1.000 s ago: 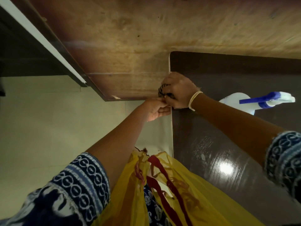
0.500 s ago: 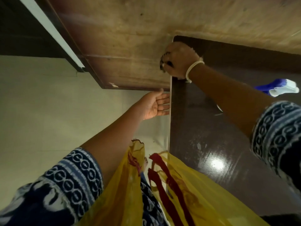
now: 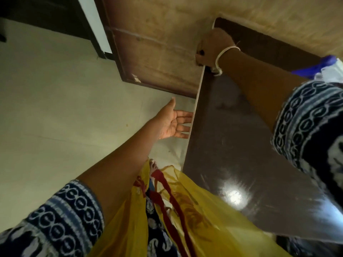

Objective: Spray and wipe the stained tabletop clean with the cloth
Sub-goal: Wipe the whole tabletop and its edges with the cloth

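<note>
The dark brown glossy tabletop (image 3: 232, 138) fills the right half of the view, with faint pale smears on it. My right hand (image 3: 213, 47) is at the table's far left corner, fingers curled round a dark patterned cloth (image 3: 201, 52) that barely shows under them. My left hand (image 3: 172, 123) is held palm up with straight fingers just beside the table's left edge, below the top, holding nothing. A white spray bottle with a blue trigger (image 3: 319, 68) stands on the table at the far right, mostly hidden behind my right arm.
A wooden door or panel (image 3: 157, 49) stands beyond the table's left corner. Pale floor (image 3: 55, 108) lies to the left. A yellow scarf (image 3: 167, 210) hangs in front of me over the table's near edge.
My right hand has slid the cloth from the left edge to the far corner. My left hand opened from a loose curl and dropped back along the edge.
</note>
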